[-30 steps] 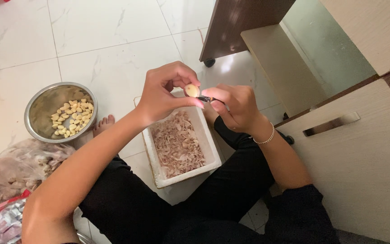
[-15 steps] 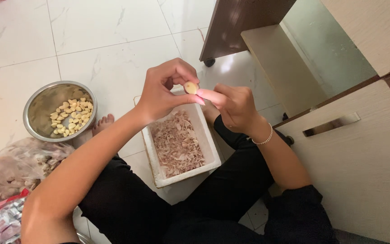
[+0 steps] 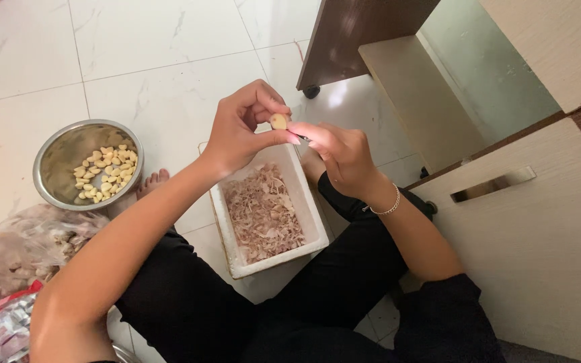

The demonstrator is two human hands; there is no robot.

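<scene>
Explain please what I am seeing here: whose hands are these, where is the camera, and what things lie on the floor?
The camera sits on a person's head and looks down, so both hands are that person's own. The person sits on a tiled floor. The left hand pinches a pale garlic clove; the right hand touches it with a small tool, too hidden to name. Below lies a white box of peels. At the left stand a metal bowl with peeled cloves and a plastic bag.
</scene>
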